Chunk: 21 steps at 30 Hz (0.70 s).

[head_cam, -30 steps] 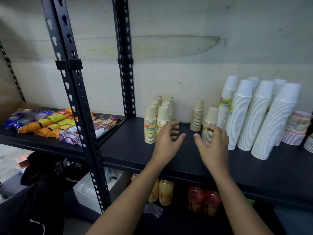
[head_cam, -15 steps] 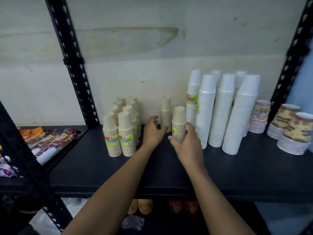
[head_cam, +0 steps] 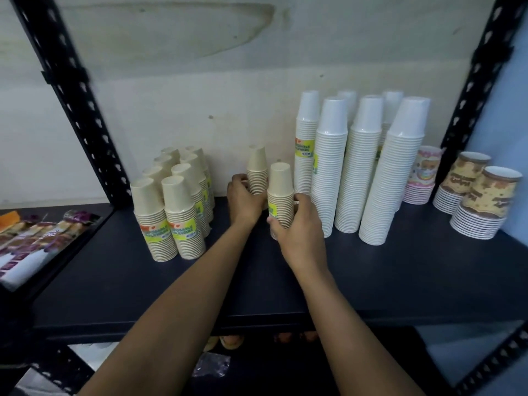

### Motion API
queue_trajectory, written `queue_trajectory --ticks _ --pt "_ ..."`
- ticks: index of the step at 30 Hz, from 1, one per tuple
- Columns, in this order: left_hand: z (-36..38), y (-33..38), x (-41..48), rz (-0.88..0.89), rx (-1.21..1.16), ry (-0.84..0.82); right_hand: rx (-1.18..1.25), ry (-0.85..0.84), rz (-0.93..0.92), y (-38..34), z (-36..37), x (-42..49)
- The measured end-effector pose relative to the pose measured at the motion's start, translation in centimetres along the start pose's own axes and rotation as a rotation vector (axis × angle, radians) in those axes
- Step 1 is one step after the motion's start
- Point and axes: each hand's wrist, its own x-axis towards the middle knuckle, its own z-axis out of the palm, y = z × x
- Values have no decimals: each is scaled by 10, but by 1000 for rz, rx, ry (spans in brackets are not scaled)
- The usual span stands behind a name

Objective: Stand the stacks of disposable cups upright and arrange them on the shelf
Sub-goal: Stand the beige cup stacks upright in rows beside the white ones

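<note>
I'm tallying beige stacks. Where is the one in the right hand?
The front beige stack is upright mid-shelf in the head view, gripped by the right hand, left of the tall white stacks and in front of the rear beige stack.

The right hand [head_cam: 300,232] hides the base of the front beige stack [head_cam: 281,181]; the snack packets [head_cam: 43,232] blur at the left edge
</note>
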Motion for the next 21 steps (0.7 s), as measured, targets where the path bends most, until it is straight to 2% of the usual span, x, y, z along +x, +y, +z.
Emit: queue_trajectory --ticks 6,16,21 --pt "-25 17 -18 57 -122 11 186 -4 -10 -7 -17 -8" --pt "-104 33 -77 72 -308 -301 409 65 -49 -46 -55 -43" --pt "-157 22 -111 73 -336 -318 442 17 -87 -62 -47 -64"
